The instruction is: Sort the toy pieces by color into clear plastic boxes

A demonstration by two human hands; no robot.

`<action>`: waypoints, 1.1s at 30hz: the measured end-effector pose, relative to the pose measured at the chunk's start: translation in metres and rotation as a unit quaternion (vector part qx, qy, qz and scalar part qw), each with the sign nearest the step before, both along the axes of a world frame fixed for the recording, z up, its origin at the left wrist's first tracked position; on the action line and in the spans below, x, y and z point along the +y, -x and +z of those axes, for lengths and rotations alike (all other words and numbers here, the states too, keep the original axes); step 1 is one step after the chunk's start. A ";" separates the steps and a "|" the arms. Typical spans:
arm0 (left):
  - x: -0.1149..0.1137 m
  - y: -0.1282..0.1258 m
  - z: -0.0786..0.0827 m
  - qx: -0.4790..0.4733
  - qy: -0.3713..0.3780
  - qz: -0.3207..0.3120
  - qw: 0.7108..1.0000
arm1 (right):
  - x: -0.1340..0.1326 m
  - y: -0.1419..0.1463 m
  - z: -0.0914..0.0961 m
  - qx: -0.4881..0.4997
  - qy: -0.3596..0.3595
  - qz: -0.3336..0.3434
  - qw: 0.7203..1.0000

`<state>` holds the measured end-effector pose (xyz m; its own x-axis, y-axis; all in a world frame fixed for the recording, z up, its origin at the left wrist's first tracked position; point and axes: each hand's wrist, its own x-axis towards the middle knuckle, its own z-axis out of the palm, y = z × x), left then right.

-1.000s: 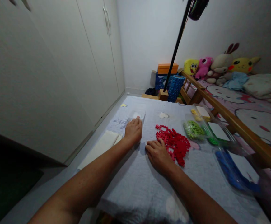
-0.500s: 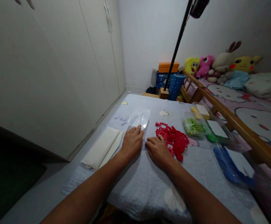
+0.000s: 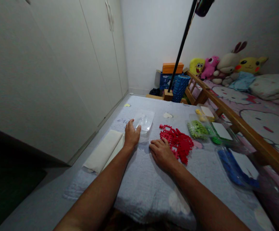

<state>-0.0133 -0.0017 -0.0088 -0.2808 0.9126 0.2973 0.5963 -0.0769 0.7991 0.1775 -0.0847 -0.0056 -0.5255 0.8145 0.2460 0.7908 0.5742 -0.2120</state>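
Note:
My left hand (image 3: 131,135) is at the near left corner of a clear plastic box (image 3: 146,120), its thumb apart from the fingers and nothing held. Whether it touches the box I cannot tell. To the right, my right hand (image 3: 161,153) lies palm down on the cloth with fingers stretched out. Its fingertips are at the left edge of a pile of red plastic pieces (image 3: 181,144), which look like toothed building pieces. Some of the pile is hidden behind that hand.
A folded cream cloth (image 3: 103,150) lies left. Along the right edge stand clear boxes of light green pieces (image 3: 198,129), yellow pieces (image 3: 198,112) and blue pieces (image 3: 230,166), beside a wooden bed rail (image 3: 223,106). A black pole (image 3: 181,48) rises behind the table.
My left hand has shifted left and slightly away from me, and its thumb has spread from the fingers. My right hand stays beside the red pieces.

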 end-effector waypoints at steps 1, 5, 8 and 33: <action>0.000 0.000 -0.002 -0.018 0.000 0.002 1.000 | 0.000 0.000 0.000 0.000 0.001 -0.001 1.000; -0.001 0.001 -0.003 -0.045 -0.013 0.016 0.999 | 0.000 0.000 -0.002 0.010 -0.004 -0.002 1.000; -0.003 0.003 -0.003 -0.059 -0.010 0.022 0.998 | 0.002 -0.003 -0.004 0.046 -0.020 0.005 0.999; -0.030 -0.003 0.013 -0.362 0.091 -0.077 0.924 | 0.038 0.003 0.004 0.484 0.170 -0.225 0.828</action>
